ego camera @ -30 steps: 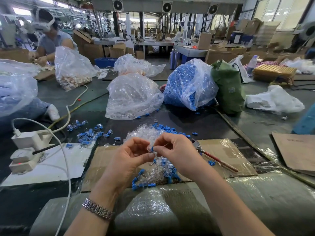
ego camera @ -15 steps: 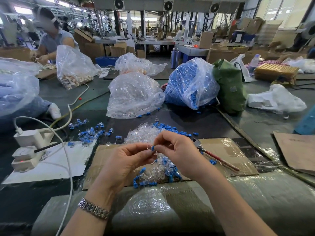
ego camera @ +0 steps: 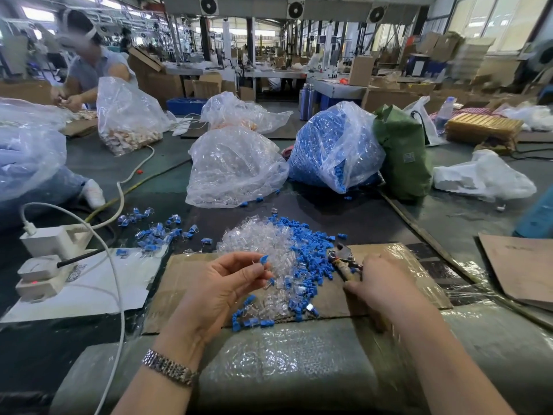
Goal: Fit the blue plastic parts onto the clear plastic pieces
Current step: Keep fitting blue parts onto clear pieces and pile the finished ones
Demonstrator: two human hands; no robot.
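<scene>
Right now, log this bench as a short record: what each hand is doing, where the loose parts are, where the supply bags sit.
left hand: pinches a joined blue and clear piece
right hand: on the pliers, grip unclear
loose parts pile: clear and blue mixed, on the cardboard between the hands
finished pieces: scattered at left, near the power strip
clear-parts bag: behind the pile
blue-parts bag: right of it

Two bare forearms, no sleeves, silver metal-link watch band [ego camera: 169, 367] on left wrist
</scene>
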